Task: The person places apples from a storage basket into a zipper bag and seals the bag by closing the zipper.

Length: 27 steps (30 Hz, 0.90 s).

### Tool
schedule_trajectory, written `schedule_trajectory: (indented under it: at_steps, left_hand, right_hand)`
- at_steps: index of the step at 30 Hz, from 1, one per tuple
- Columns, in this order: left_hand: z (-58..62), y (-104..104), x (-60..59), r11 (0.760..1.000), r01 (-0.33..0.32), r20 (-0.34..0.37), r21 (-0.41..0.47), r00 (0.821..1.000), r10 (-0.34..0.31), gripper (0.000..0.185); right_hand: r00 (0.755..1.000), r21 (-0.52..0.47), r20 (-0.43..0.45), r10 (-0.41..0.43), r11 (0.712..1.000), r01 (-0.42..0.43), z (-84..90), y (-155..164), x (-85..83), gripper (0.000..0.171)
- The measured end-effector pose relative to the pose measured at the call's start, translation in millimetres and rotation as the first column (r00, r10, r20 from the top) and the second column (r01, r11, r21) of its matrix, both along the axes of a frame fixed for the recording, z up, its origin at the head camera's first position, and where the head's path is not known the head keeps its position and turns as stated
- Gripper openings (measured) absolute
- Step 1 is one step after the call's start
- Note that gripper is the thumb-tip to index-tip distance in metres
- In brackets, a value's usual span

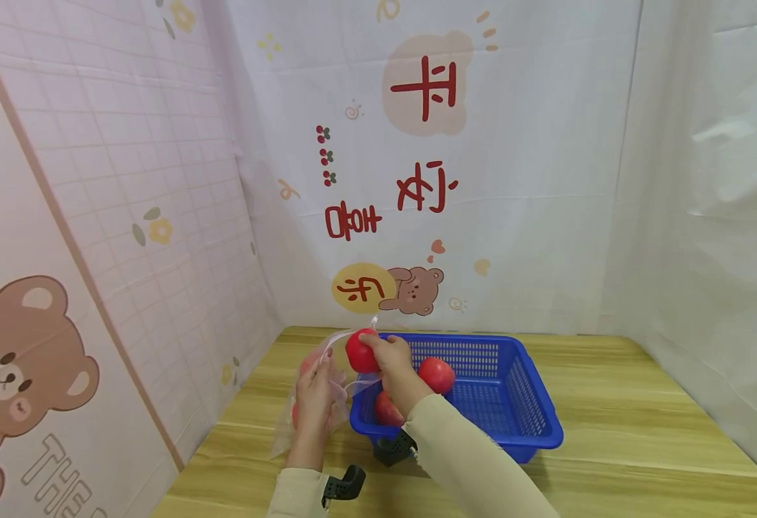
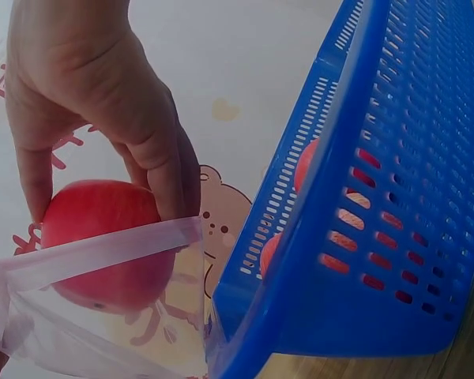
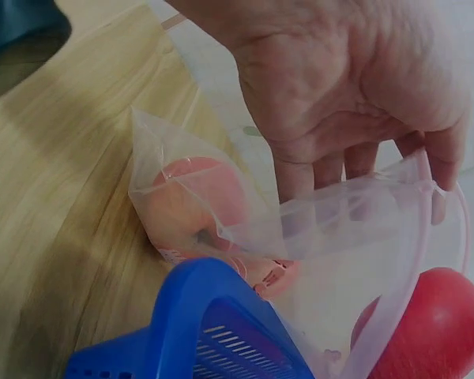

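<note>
While the right hand (image 1: 388, 357) has its fingers curled around a red apple (image 1: 360, 351) and hangs it right over the mouth of the clear plastic bag (image 1: 314, 403), the left hand (image 1: 316, 403) is pinching the bag's rim to keep it open, so I'd say we're at the drop-it-in step. Looks like at least one apple is already sitting in the bottom of the bag, you can see its reddish shape through the plastic in the right wrist view (image 3: 201, 201). Next move probably needs the apple lowered past the rim without snagging the thin film, and the left hand has to keep that mouth wide, since it looks floppy and could fold shut. All this is going on near the left edge of the wooden table (image 1: 612, 424), just beside the left end of the blue basket (image 1: 521, 417), which has two more apples in it (image 1: 437, 374). The held apple is smooth, shiny, evenly red and roundish, with the fingertips (image 2: 166, 201) on its upper side in the left wrist view, so the grip seems fine.
</note>
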<state>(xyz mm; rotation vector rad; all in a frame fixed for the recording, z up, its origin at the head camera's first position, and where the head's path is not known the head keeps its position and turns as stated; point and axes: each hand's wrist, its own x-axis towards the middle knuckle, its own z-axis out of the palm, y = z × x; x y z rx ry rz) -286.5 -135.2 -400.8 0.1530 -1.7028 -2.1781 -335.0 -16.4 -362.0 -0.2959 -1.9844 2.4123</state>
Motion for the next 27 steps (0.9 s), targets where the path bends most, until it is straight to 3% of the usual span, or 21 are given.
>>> schedule_trajectory:
  at_steps: [6,13,27]
  left_hand:
    - [-0.1,-0.2,-1.3,0.999,-0.025,0.006,-0.021,1.000,0.025,0.041]
    - [0.7,-2.4,-3.7,0.996,-0.083,0.060,-0.006,0.995,0.084,0.038]
    - [-1.2,-6.4,-4.2,0.989,-0.123,0.040,-0.083,0.991,0.127,0.038]
  right_hand:
    - [1.000,0.045,-0.010,0.003,0.999,-0.002,-2.5,-1.8,0.0,0.077]
    - [0.998,0.029,-0.057,0.000,1.000,0.002,-3.4,-1.3,-2.1,0.068]
    - [0.997,0.060,-0.081,0.013,0.998,-0.008,1.9,10.1,3.1,0.066]
